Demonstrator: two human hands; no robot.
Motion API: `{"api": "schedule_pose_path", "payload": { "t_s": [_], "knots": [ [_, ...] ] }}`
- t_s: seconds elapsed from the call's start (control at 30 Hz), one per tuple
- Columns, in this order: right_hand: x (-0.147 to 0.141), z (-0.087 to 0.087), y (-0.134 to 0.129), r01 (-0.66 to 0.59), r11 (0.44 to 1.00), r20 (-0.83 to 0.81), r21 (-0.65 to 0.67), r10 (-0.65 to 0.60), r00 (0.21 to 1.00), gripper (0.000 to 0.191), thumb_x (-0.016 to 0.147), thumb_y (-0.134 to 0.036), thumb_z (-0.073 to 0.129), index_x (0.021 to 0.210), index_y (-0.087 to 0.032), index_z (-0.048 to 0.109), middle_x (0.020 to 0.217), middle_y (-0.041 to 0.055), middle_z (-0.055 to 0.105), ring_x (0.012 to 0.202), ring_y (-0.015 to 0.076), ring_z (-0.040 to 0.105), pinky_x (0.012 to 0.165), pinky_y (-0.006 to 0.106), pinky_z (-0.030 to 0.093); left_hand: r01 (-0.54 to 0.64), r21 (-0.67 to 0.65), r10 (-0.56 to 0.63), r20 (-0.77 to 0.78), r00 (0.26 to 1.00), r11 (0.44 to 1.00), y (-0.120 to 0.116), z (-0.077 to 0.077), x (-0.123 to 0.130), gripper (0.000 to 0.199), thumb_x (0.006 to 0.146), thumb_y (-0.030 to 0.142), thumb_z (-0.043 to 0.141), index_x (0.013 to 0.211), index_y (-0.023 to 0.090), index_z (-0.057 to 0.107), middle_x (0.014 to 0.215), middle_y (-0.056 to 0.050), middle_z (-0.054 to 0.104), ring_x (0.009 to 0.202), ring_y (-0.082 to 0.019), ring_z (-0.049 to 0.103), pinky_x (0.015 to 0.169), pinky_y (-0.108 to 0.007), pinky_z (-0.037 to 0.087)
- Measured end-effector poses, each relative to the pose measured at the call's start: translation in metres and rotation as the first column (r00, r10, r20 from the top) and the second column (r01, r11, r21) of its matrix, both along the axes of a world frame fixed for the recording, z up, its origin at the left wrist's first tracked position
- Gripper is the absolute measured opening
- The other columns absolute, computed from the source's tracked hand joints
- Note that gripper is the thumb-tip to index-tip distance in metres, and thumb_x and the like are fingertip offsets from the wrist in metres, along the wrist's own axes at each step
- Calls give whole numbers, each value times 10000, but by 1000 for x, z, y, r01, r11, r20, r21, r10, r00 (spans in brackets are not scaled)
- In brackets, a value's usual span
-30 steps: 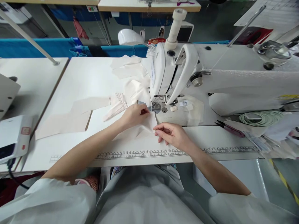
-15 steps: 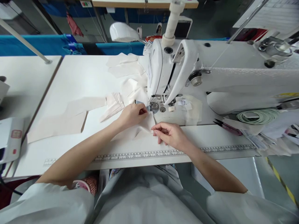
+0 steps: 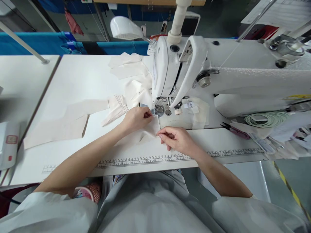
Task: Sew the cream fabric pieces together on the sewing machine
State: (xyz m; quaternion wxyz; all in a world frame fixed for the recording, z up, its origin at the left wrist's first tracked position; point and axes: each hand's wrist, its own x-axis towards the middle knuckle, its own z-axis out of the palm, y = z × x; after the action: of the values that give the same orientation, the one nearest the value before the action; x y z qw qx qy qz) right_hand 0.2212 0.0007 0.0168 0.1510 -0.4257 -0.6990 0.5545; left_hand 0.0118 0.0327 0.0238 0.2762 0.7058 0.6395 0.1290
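A small pale fabric piece (image 3: 152, 127) lies in front of the presser foot of a white sewing machine (image 3: 178, 74). My left hand (image 3: 137, 120) is closed on its upper edge, fingertips pinched just left of the needle area. Lower down, my right hand (image 3: 175, 137) pinches the right corner of the same cloth between thumb and fingers. The cloth is stretched between both hands, partly hidden by the left one. Left of my left hand sit a stack of folded fabric pieces (image 3: 116, 108) and a larger flat fabric panel (image 3: 58, 127).
More pale cloth (image 3: 128, 66) lies behind, left of the machine head. A printed ruler strip (image 3: 145, 160) runs along the table's front edge. On the right are thread snips (image 3: 235, 130), a coil of light green cord (image 3: 266, 119) and fabric scraps (image 3: 282, 142).
The whole view has shifted slightly. Both hands keep their hold on the cloth, and its right edge looks a little straighter between them.
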Motion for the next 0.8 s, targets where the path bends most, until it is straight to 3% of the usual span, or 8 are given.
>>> {"api": "schedule_pose_path", "payload": {
  "t_s": [0.07, 0.13, 0.17, 0.27, 0.33, 0.4, 0.67, 0.8],
  "knots": [
    [2, 1, 1, -27, 998, 43, 56, 25, 999, 248, 933, -375, 511, 881, -178, 652, 665, -27, 620, 438, 68, 543, 438, 199, 404, -3, -2, 3, -3, 1000, 1000, 0, 0, 0, 114, 852, 254, 599, 843, 172, 680, 792, -18, 713, 709, -158, 625, 623, -257, 425],
    [3, 1, 3, -44, 970, 112, 241, 17, 994, 265, 959, -354, 474, 941, -176, 670, 715, -2, 650, 508, 86, 565, 501, 221, 422, 2, 1, -2, -5, 1000, 1000, 0, 0, 0, 112, 847, 248, 600, 849, 173, 683, 800, -20, 717, 723, -164, 635, 627, -259, 431],
    [3, 1, 4, -58, 928, 162, 369, -3, 987, 280, 973, -332, 450, 997, -171, 677, 780, 21, 671, 571, 101, 586, 543, 235, 431, 6, 2, -6, -2, 1000, 1000, 1, -1, 0, 113, 847, 247, 599, 850, 174, 685, 804, -21, 719, 730, -166, 639, 630, -260, 435],
    [-1, 4, 8, -205, 722, 390, 660, -97, 916, 377, 1010, -282, 363, 1246, -163, 633, 980, 85, 673, 733, 146, 614, 578, 263, 400, 11, -5, -11, 13, 1000, 1000, 1, -1, -1, 122, 854, 247, 593, 852, 172, 690, 825, -25, 727, 747, -169, 647, 650, -266, 451],
    [-5, 6, 12, -357, 627, 546, 693, -131, 828, 426, 1028, -280, 324, 1360, -183, 571, 999, 88, 656, 755, 155, 611, 539, 273, 348, 4, -11, -4, 8, 1000, 1000, 1, -1, -1, 132, 861, 253, 592, 854, 170, 694, 830, -28, 730, 750, -170, 648, 657, -270, 455],
    [-8, 7, 16, -463, 574, 636, 675, -136, 759, 437, 1038, -301, 313, 1399, -211, 543, 1000, 78, 648, 758, 151, 605, 534, 280, 327, 2, -11, -2, -11, 1000, 1000, 2, -1, -1, 149, 867, 276, 596, 855, 167, 697, 830, -34, 732, 748, -174, 648, 653, -273, 455],
    [-15, 0, 15, -529, 531, 701, 662, -189, 688, 455, 1051, -354, 290, 1393, -207, 553, 1038, 85, 635, 788, 154, 607, 584, 293, 334, 13, 2, -13, -10, 1000, 1000, 3, -4, 1, 168, 855, 307, 591, 858, 172, 690, 839, -41, 734, 761, -176, 654, 675, -273, 467],
    [-17, 1, 14, -542, 533, 710, 650, -172, 682, 464, 1050, -339, 273, 1388, -184, 550, 1042, 101, 630, 790, 159, 607, 579, 296, 333, 47, -15, -47, 23, 999, 999, -1, 5, -5, 202, 875, 327, 544, 904, 169, 667, 867, -43, 721, 785, -174, 649, 684, -271, 461]
  ]
}}
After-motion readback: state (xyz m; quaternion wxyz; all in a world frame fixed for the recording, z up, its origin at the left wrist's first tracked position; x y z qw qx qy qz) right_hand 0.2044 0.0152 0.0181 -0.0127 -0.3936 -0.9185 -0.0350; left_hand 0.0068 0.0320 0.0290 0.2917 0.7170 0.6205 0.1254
